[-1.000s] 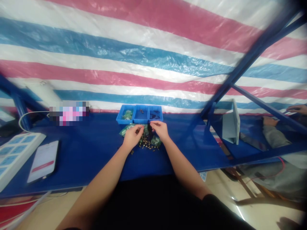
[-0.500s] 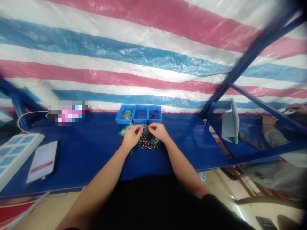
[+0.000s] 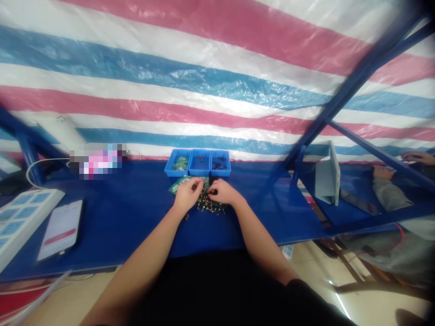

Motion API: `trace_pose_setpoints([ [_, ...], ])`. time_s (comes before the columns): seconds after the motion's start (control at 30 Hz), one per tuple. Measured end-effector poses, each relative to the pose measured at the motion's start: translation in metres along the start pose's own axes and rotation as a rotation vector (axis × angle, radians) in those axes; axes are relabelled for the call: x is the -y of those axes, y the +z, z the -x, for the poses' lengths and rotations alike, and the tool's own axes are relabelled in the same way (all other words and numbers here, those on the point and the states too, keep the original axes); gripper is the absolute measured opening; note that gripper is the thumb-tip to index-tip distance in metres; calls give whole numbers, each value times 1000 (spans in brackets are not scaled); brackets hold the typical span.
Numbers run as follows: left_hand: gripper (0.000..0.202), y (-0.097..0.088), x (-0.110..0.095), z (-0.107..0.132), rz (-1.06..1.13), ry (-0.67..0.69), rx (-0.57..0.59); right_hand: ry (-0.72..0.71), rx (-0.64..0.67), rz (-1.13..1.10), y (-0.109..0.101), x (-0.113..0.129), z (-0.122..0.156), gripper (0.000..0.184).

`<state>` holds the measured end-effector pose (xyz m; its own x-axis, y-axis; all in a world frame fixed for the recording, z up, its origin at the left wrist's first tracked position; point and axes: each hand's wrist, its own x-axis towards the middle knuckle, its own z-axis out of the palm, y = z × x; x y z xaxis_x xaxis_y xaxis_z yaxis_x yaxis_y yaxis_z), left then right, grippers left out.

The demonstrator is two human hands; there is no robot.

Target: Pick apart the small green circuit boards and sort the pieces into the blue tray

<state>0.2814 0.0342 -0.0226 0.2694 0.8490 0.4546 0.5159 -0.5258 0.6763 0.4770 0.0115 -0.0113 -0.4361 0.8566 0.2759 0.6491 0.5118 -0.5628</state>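
Small brass-coloured metal parts (image 3: 208, 206), like screws, lie heaped on the blue table, partly over green plastic bags (image 3: 175, 184). My left hand (image 3: 187, 194) is at the left of the heap, fingers pinched together, with something small and dark in its curl that I cannot make out. On the right side my right hand (image 3: 222, 191) reaches over the heap, fingertips closed among the parts; what they pinch is hidden. Just behind the hands, side by side, stand a left blue bin (image 3: 168, 171) holding greenish packets, a middle blue bin (image 3: 199, 172) with a few small pieces, and a right blue bin (image 3: 220, 172) with dark pieces.
A phone (image 3: 61, 231) and a white power strip (image 3: 44, 199) lie at the left. A blurred-out pink object (image 3: 100, 162) sits behind them. Blue frame bars (image 3: 326, 113) rise at the right; beyond them are a grey stand (image 3: 326, 174) and another person's sleeve (image 3: 390, 194).
My right hand has moved slightly down and turned in over the heap, its fingertips now lower among the parts. My left hand holds nearly the same place.
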Motion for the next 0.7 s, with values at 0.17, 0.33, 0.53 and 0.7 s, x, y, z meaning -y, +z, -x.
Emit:
trace_pose_setpoints([
  [0.17,25,0,2,0,-4,3,-5,25,-81,-105,3,2,-1,12],
  [0.33,26,0,1,0,35,20,28,185,-286,-459,9,4,-3,17],
  [0.53,28,1,-2,1,111,45,77,214,-362,-754,17,0,-10,18],
  [0.7,28,1,-2,1,113,32,72,230,-336,-838,19,0,-11,19],
])
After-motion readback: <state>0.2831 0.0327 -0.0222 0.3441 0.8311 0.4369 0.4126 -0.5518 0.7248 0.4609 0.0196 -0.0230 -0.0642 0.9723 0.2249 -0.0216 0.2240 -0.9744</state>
